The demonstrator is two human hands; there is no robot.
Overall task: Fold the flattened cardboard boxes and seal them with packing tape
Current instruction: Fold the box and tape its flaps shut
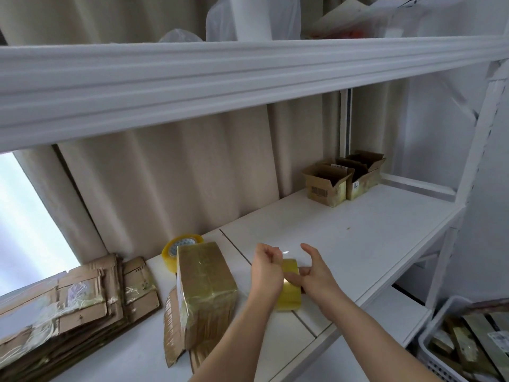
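A yellowish roll of packing tape [289, 295] stands on edge over the white table, between my two hands. My left hand [265, 274] is curled closed against the roll's left side, its fingers at the upper rim. My right hand [316, 274] grips the roll from the right, thumb raised and fingers partly hidden behind it. To the left a folded cardboard box [206, 288], wrapped in shiny tape, rests tilted on loose cardboard. A stack of flattened cardboard boxes [71, 307] lies at the table's left end. A second tape roll [176, 250] sits behind the box.
Two small open cardboard boxes [327, 183] [365, 172] stand at the back right of the white table [358, 238]. A thick white shelf [220, 84] runs overhead. A white basket [440, 343] holding cardboard pieces sits low at the right.
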